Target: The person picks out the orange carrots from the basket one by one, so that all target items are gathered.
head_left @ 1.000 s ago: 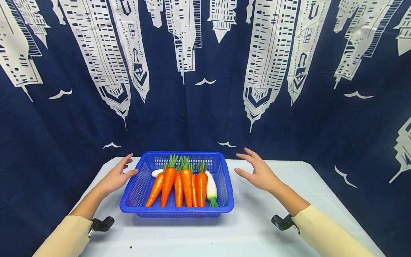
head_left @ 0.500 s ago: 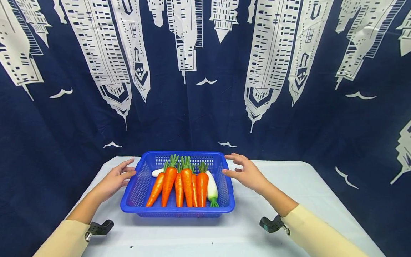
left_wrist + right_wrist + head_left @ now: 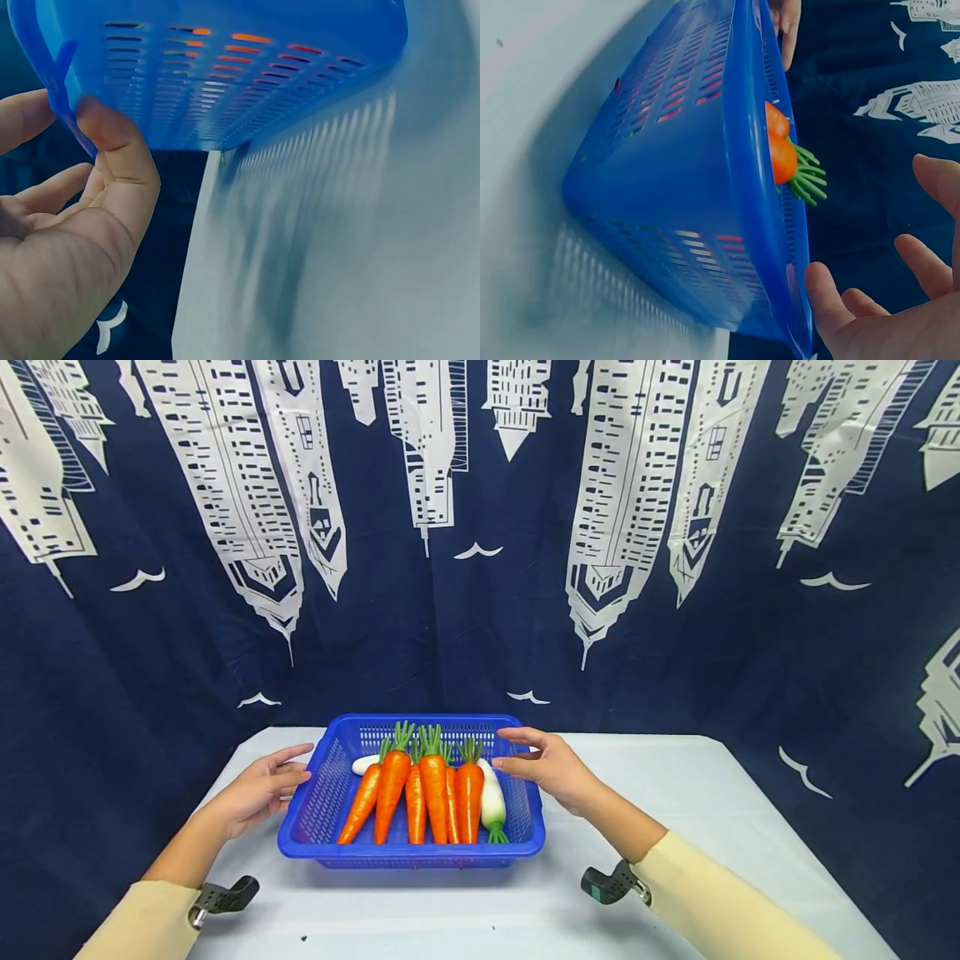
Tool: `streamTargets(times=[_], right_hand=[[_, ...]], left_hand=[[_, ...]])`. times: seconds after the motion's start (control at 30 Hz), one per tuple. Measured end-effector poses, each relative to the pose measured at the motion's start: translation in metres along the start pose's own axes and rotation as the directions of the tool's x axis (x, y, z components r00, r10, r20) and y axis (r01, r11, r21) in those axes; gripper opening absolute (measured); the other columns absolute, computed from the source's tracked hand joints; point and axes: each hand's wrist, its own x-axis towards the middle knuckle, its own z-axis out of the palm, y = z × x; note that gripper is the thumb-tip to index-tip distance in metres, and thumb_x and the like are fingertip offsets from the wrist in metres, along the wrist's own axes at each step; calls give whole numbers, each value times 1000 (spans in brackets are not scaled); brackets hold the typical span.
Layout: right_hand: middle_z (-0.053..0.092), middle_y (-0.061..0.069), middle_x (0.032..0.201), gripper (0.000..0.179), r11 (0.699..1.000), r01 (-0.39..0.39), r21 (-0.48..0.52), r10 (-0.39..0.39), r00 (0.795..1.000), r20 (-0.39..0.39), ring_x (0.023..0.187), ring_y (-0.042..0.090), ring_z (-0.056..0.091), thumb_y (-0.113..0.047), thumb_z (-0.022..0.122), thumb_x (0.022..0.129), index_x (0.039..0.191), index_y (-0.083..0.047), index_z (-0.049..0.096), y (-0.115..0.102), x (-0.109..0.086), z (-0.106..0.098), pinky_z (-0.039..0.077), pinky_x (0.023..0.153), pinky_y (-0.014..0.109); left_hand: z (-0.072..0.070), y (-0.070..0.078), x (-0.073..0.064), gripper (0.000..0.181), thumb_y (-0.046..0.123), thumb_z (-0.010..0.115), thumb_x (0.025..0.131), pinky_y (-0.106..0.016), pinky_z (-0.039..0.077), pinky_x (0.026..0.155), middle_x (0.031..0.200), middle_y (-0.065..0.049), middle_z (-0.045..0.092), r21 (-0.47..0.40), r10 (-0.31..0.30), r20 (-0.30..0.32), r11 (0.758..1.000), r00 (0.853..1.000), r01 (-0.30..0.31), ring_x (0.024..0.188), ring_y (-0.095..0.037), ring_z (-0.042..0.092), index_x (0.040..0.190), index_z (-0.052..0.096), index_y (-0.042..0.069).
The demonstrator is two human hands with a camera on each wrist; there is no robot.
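Observation:
A blue plastic basket [image 3: 412, 850] stands on the white table, holding several orange carrots [image 3: 392, 789] with green tops. A white radish [image 3: 492, 802] lies at their right, and part of another white vegetable [image 3: 364, 764] shows behind them. My left hand [image 3: 255, 789] is at the basket's left rim; in the left wrist view its thumb [image 3: 116, 139] and forefinger pinch that rim from either side. My right hand [image 3: 551, 767] reaches over the right rim with fingers spread and nothing between them. In the right wrist view its fingertips are beside the rim.
The white table [image 3: 637, 860] extends to both sides and in front of the basket. Behind it hangs a dark blue cloth [image 3: 510, 627] printed with white buildings and birds. A black wrist camera [image 3: 228, 895] sits on each forearm.
My right hand has moved left from beside the basket to over its right rim. My left hand has come slightly lower along the left rim. The basket and vegetables stay in place.

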Motion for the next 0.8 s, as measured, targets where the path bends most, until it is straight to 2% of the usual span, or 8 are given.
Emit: streamTargets(times=[0.1,0.2,0.6,0.8], right_hand=[[53,21,150,58,997,-11,79,8,999,35,124,34,65,-21,79,91,143,-8,57,-1,2,4,54,104,51],[51,24,150,58,992,-39,118,32,998,53,127,36,64,-20,79,90,143,-7,58,-3,4,9,52,105,53],[52,25,148,57,987,-104,121,94,992,88,123,34,65,-20,81,88,140,-6,61,-9,17,23,54,103,55],[55,23,145,52,982,-136,128,124,987,101,123,36,65,-19,80,89,136,-6,64,-10,25,26,52,106,57]], left_hand=[[-2,-1,-2,75,15,56,105,-31,63,89,112,1,61,-31,-7,25,999,1000,7,97,-12,71,163,10,2],[-5,-3,-4,75,13,57,105,-33,63,89,108,3,65,-62,-7,46,998,999,10,96,-12,72,163,10,2],[-5,-3,-10,75,11,56,105,-38,63,89,105,4,69,-135,14,96,991,995,-1,95,-13,73,163,9,4],[-5,-4,-10,74,12,55,106,-37,63,89,110,5,72,-182,-2,100,983,995,20,98,-14,74,165,10,11]])
